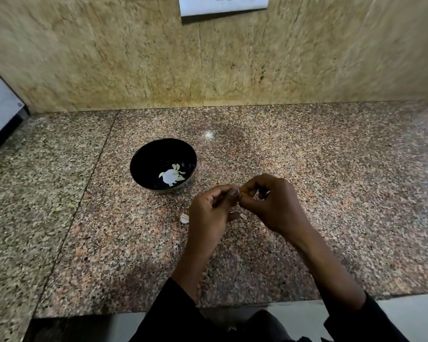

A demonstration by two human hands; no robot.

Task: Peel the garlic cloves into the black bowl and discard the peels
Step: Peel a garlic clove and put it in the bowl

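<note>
Pinching fingertip to fingertip, our left hand [209, 208] and right hand [273, 203] hide one garlic clove [238, 199] (barely a sliver shows). Loose peels [184, 218] lie on the counter [331, 181] beneath; the black bowl [163, 165], nearby to the left, holds peeled cloves [172, 175].

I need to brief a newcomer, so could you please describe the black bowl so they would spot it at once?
On the speckled granite counter, look left of and beyond the hands. The black bowl stands there, glossy and round, with pale pieces inside.
</note>
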